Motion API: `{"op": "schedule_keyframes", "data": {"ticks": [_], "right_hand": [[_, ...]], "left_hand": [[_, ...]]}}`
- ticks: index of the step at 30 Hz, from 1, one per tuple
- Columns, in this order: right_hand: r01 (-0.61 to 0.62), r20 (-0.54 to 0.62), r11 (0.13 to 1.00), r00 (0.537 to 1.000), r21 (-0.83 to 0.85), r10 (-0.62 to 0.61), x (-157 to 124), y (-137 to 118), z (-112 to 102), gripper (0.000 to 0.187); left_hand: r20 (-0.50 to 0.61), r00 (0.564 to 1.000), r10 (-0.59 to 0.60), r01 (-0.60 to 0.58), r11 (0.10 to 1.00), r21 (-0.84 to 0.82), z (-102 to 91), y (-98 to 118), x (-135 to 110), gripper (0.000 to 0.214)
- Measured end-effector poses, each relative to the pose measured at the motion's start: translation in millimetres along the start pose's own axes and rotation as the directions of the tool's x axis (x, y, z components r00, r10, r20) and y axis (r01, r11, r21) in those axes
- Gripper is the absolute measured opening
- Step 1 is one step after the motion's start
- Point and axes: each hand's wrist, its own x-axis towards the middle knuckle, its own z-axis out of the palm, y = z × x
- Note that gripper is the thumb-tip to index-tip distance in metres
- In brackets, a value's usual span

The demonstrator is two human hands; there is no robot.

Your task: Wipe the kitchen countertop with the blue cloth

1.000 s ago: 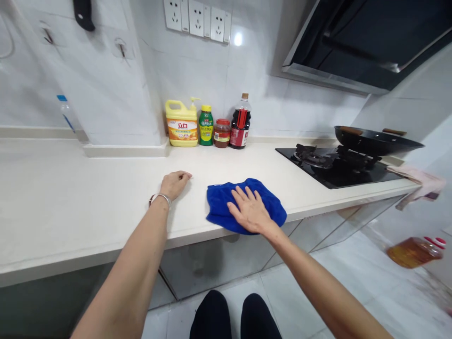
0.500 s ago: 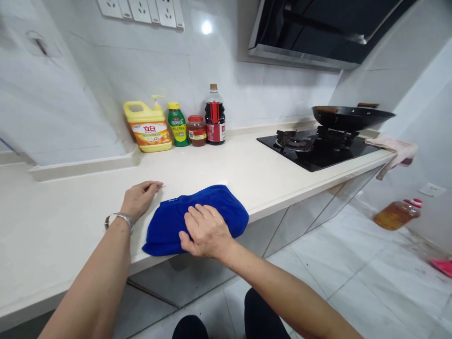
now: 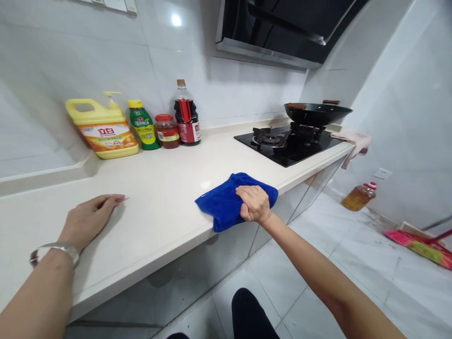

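Note:
A blue cloth [image 3: 226, 200] lies bunched at the front edge of the cream countertop [image 3: 169, 174]. My right hand [image 3: 253, 203] presses down on its right part with the fingers curled over it, gripping the cloth. My left hand [image 3: 88, 220] rests on the countertop far to the left, palm down, fingers loosely stretched out, holding nothing. A silver bangle [image 3: 54, 250] is on that wrist.
By the tiled wall stand a yellow detergent jug [image 3: 102, 129], a green bottle [image 3: 142, 125], a red-lidded jar [image 3: 167, 131] and a dark sauce bottle [image 3: 186, 115]. A black wok [image 3: 316, 113] sits on the gas hob [image 3: 286, 143]. An oil bottle [image 3: 358, 197] and a broom [image 3: 420, 242] are on the floor.
My right hand has slid the blue cloth to the right along the counter's front edge and curled its fingers over it. The view has turned right; my left hand stays flat on the counter.

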Motion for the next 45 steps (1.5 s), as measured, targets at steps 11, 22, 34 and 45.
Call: {"op": "schedule_keyframes", "data": {"ticks": [11,22,34,45], "right_hand": [[-0.27,0.069,0.958,0.958,-0.097,0.277,-20.5,116.5,-35.5,0.053],[-0.539,-0.171,0.837,0.837,-0.093,0.52,-39.8,148.4,-39.8,0.056],[-0.484,-0.258,0.875,0.846,0.0,0.467,-21.7,22.6,-5.3,0.051],[-0.257,-0.184,0.952,0.94,0.165,0.286,7.2,-156.1,14.6,0.045]], "left_hand": [[0.014,0.999,-0.043,0.044,0.998,-0.053,-2.2,-12.2,9.3,0.032],[0.031,0.999,-0.03,0.031,0.999,-0.031,5.3,-27.3,23.4,0.031],[-0.02,1.0,0.004,-0.004,1.0,-0.029,3.2,9.0,2.3,0.044],[-0.027,0.999,0.036,-0.037,0.997,-0.062,15.5,11.2,-7.7,0.04]]}}
